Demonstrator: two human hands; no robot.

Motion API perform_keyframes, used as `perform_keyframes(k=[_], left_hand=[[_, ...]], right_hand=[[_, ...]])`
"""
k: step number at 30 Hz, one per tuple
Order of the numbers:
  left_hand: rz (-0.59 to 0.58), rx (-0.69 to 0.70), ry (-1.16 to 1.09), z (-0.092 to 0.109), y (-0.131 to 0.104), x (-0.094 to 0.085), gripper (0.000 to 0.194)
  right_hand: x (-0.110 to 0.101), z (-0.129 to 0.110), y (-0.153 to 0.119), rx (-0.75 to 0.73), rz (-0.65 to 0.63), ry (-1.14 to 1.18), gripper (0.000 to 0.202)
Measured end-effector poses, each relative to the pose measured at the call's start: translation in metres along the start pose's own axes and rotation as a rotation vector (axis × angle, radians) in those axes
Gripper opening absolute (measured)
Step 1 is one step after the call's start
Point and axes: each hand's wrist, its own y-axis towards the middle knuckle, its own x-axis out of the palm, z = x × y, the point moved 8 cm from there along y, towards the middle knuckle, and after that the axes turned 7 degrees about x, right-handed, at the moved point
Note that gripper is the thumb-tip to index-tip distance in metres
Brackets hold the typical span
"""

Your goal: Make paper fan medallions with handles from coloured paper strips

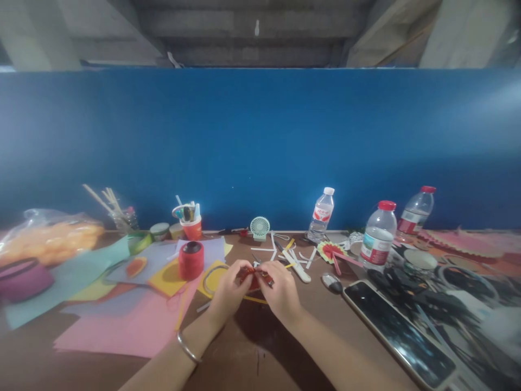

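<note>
In the middle of the table, my left hand (228, 289) and my right hand (281, 290) meet with fingertips pinched. Between them is a small dark-red piece (246, 271), mostly covered by the fingers, so its kind is unclear. A thin yellow strip (290, 265) pokes out by my right hand. Under and behind the left hand lies yellow paper (207, 286) with a grey ring (205, 281) on it. A red spool of thread (191, 262) stands to the left. Just beyond the right hand are a white-handled cutter (301, 271) and several white paper strips (272, 250).
Coloured paper sheets (122, 328) spread across the left. A phone (399, 331), a spoon (332, 283) and dark clutter (431, 293) occupy the right. Bottles (378, 239), a small fan (259, 228) and a red cup (191, 229) stand along the blue wall (260, 136).
</note>
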Motion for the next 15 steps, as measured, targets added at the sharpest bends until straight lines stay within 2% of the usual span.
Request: perform_keyframes(k=[6, 12, 15], left_hand=[[-0.015, -0.036, 0.001, 0.0013, 0.0006, 0.0005, 0.008], [-0.009, 0.042, 0.106, 0.0053, 0.0021, -0.0008, 0.009], [-0.01, 0.019, 0.069, -0.0003, 0.0015, 0.0001, 0.01]], right_hand=[[-0.0001, -0.0024, -0.002, -0.062, 0.001, -0.037, 0.014], [-0.0008, -0.0053, -0.0053, -0.133, 0.024, -0.044, 0.015], [-0.0017, -0.0052, -0.0059, -0.151, 0.044, -0.029, 0.015]])
